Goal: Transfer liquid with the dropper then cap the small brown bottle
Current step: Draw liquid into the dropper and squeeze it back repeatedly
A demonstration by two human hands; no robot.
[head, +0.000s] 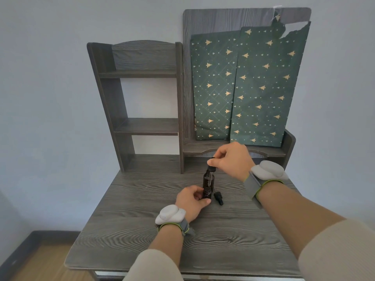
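The left hand grips the small brown bottle, upright on the table. The right hand pinches the dropper by its bulb, glass tube pointing down over the bottle. A black cap lies just beside it.

The small brown bottle stands upright, its base gripped in my left hand. The dropper, its black bulb pinched by my right hand, hangs tube-down at the bottle's neck. The black cap lies on its side just right of my left thumb.
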